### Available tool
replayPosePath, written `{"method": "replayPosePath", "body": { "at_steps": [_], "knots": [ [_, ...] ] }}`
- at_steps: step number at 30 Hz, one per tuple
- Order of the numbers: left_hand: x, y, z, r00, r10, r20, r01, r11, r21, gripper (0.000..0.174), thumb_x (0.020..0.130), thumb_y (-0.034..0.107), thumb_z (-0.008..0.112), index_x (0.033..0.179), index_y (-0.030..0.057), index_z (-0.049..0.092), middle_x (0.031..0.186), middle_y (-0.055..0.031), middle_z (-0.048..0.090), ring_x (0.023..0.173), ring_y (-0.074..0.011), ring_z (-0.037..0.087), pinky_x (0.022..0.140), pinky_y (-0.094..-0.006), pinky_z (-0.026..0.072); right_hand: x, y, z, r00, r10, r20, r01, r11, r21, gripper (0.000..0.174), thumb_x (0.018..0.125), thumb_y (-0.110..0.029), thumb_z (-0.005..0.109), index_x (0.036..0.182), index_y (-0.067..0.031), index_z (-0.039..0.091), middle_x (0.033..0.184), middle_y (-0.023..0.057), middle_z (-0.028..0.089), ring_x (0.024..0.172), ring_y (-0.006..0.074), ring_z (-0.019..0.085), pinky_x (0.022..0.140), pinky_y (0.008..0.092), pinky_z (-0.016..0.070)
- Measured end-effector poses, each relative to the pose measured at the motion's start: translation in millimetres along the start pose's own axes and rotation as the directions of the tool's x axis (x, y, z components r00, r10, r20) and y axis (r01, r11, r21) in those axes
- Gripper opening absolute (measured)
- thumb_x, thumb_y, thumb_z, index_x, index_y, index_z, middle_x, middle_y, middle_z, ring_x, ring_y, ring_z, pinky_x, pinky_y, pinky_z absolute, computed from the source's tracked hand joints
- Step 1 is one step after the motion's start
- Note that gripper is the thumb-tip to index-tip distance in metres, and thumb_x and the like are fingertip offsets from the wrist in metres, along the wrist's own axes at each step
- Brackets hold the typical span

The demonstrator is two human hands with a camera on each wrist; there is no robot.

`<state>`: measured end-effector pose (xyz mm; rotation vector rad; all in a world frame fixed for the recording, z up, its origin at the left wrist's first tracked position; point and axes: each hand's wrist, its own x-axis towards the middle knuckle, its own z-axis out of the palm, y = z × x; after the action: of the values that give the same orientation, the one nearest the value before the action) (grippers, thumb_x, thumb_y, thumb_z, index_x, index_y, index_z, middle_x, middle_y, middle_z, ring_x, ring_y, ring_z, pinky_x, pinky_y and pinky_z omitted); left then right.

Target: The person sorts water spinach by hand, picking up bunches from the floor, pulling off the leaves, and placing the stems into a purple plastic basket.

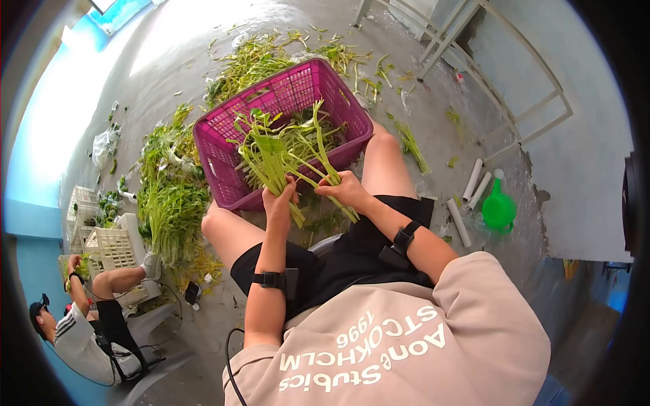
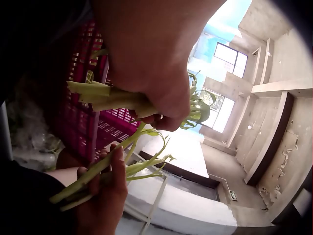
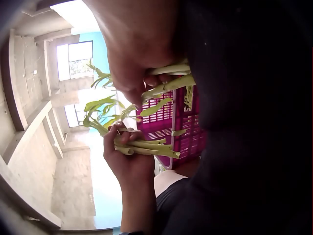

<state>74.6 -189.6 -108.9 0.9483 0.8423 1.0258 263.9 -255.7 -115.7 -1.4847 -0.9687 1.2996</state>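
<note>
- The left hand has its grip closed round a bunch of stalks. The leafy ends stick up in front of the basket.
- The right hand holds a few more of the stalks, just beside the bunch. Its grip is closed on them too.
- The two hands are near each other, over the person's lap.
- In the left wrist view, the cut ends of the bunch poke out past the left hand's fingers.
- The basket is pink and sits by the person's knees. More greens lie inside it.
- A big heap of greens lies on the floor to the left of the basket. Loose bits lie behind the basket.
- White pipes and a green plastic thing lie on the floor to the right.
- White crates stand far left, and another person sits beside them.
</note>
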Motion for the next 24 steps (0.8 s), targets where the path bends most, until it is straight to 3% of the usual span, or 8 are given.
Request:
{"method": "replayPosePath", "body": {
  "at_steps": [4, 6, 9, 22, 24],
  "knots": [
    [0, 0, 3, 1.0, 0.007, -0.013, -0.006, 0.997, 0.08, 0.014, 0.085, 0.003, 0.07, 0.096, -0.0006, 0.063, 0.079, -0.0042, 0.061, 0.057, -0.0103, 0.054, 0.053, -0.0236, 0.0425, 0, 2, 2, 0.998, -0.011, 0.063, 0.008, 0.998, 0.055, 0.022, 0.079, -0.017, 0.082, 0.09, -0.0009, 0.073, 0.08, 0.0009, 0.068, 0.075, 0.0081, 0.06, 0.07, 0.0272, 0.0477],
    [1, 1, 6, 0.994, 0.081, -0.073, -0.056, 0.953, 0.296, 0.017, 0.085, 0.004, 0.073, 0.098, -0.0027, 0.065, 0.079, -0.0054, 0.063, 0.056, -0.0096, 0.054, 0.052, -0.0235, 0.0417, 2, 2, 2, 0.993, -0.034, 0.112, 0.023, 0.995, 0.098, 0.022, 0.079, -0.016, 0.082, 0.092, -0.0015, 0.072, 0.08, -0.0003, 0.067, 0.075, 0.0079, 0.059, 0.07, 0.0269, 0.0466],
    [1, 3, 6, 0.992, 0.079, -0.1, -0.037, 0.93, 0.365, 0.02, 0.084, 0.005, 0.075, 0.099, -0.0045, 0.067, 0.077, -0.0052, 0.065, 0.055, -0.0087, 0.053, 0.05, -0.0232, 0.041, 2, 1, 2, 0.989, -0.063, 0.135, 0.063, 0.998, 0.007, 0.022, 0.079, -0.016, 0.084, 0.09, -0.0015, 0.071, 0.079, -0.0011, 0.066, 0.076, 0.0071, 0.058, 0.071, 0.0266, 0.0466],
    [3, -3, -4, 0.988, 0.126, -0.094, -0.065, 0.871, 0.487, 0.013, 0.085, 0.01, 0.074, 0.09, -0.0017, 0.071, 0.069, -0.0018, 0.063, 0.053, -0.008, 0.054, 0.05, -0.0243, 0.0416, 1, -2, 2, 0.99, -0.041, 0.132, 0.044, 0.999, -0.016, 0.022, 0.078, -0.017, 0.083, 0.089, -0.0019, 0.072, 0.079, -0.0005, 0.066, 0.075, 0.0072, 0.058, 0.07, 0.0262, 0.0471],
    [4, -7, -6, 0.967, 0.177, -0.185, -0.074, 0.885, 0.46, 0.012, 0.084, 0.01, 0.074, 0.089, -0.0012, 0.071, 0.068, -0.0018, 0.063, 0.053, -0.0079, 0.054, 0.05, -0.0239, 0.0413, 1, 1, 1, 0.99, -0.033, 0.136, 0.035, 0.999, -0.011, 0.021, 0.079, -0.017, 0.083, 0.09, -0.0019, 0.072, 0.079, -0.0005, 0.066, 0.075, 0.007, 0.059, 0.07, 0.0261, 0.0472]
  ]
}}
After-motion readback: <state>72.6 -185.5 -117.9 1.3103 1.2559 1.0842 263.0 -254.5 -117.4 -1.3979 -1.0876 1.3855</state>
